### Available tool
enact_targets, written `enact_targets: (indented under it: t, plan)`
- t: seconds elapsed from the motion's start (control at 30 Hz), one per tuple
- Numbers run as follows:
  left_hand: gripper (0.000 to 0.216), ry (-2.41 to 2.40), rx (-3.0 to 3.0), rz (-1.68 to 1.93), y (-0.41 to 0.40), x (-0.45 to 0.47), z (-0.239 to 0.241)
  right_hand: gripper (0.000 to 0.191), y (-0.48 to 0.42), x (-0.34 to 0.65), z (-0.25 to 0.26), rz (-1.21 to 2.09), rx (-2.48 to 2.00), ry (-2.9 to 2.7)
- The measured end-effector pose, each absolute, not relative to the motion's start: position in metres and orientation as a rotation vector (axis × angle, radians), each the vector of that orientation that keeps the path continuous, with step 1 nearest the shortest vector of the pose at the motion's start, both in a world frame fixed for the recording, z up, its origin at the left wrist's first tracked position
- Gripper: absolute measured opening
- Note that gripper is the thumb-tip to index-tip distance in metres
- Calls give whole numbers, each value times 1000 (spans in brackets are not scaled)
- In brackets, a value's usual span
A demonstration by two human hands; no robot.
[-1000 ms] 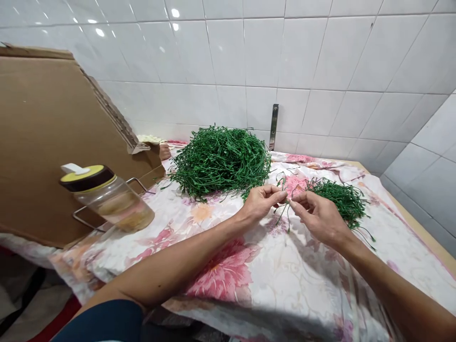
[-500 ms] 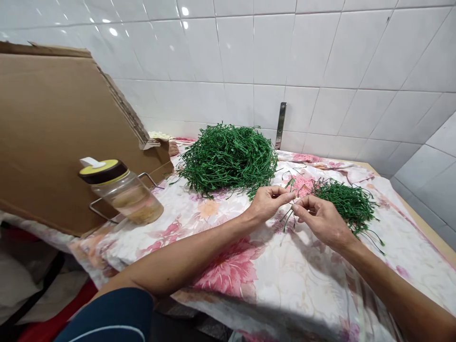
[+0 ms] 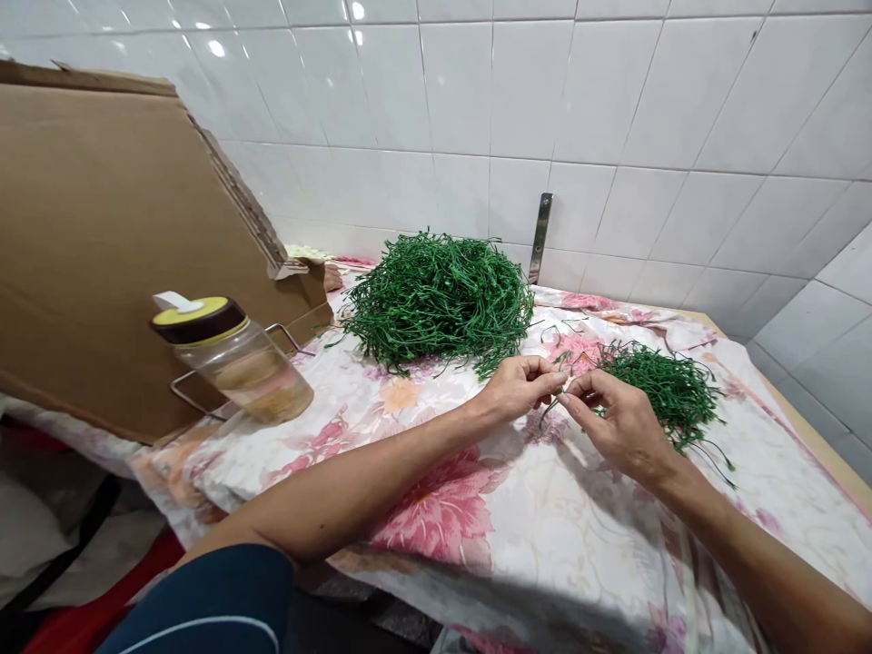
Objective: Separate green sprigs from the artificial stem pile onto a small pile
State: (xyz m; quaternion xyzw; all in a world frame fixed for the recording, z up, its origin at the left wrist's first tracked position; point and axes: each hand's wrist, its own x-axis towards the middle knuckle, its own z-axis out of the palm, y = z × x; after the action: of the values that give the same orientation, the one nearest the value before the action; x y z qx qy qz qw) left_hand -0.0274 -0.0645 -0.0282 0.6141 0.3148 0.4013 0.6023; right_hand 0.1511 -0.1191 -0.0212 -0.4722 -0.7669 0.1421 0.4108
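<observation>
My left hand [image 3: 519, 386] and my right hand [image 3: 617, 420] meet fingertip to fingertip over a flowered cloth [image 3: 518, 536]. Both pinch thin green stems [image 3: 553, 406] held between them, with loose ends hanging down. A large heap of the same green stems [image 3: 440, 298] lies behind my left hand. A smaller heap [image 3: 664, 386] sits just beyond my right hand. A few single stems are scattered on the cloth between the heaps.
A clear plastic jar with a yellow and black lid [image 3: 235, 361] lies on its side at the left. Behind it leans a big sheet of brown cardboard [image 3: 102, 236]. White wall tiles close the back and right, with a metal bracket [image 3: 538, 236] on the wall.
My hands have stayed together on the stems, the fingers shifting slightly. The view has drifted a little, so everything sits slightly further right in the picture.
</observation>
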Motion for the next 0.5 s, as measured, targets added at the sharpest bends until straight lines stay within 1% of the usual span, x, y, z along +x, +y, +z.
enact_targets:
  t: [0.13, 0.23, 0.3, 0.33, 0.43, 0.5]
  plan:
    - [29, 822, 1495, 979, -65, -22, -36, 12, -117, 151, -30, 79, -1101, -2071]
    - [23, 997, 1539, 1083, -55, -23, -41, 13, -122, 143, -33, -73, -1020, -2180]
    - [26, 1125, 1452, 1120, -46, -26, -42, 13, -128, 137, -32, -117, -990, -2224]
    - [27, 1098, 1411, 1102, -43, -28, -41, 12, -129, 136, -31, -123, -993, -2233]
    - [36, 863, 1329, 1022, -40, -30, -39, 8, -127, 144, -27, -162, -1086, -2185]
    - [43, 773, 1270, 954, -44, -29, -37, 8, -120, 157, -24, -254, -1200, -2112]
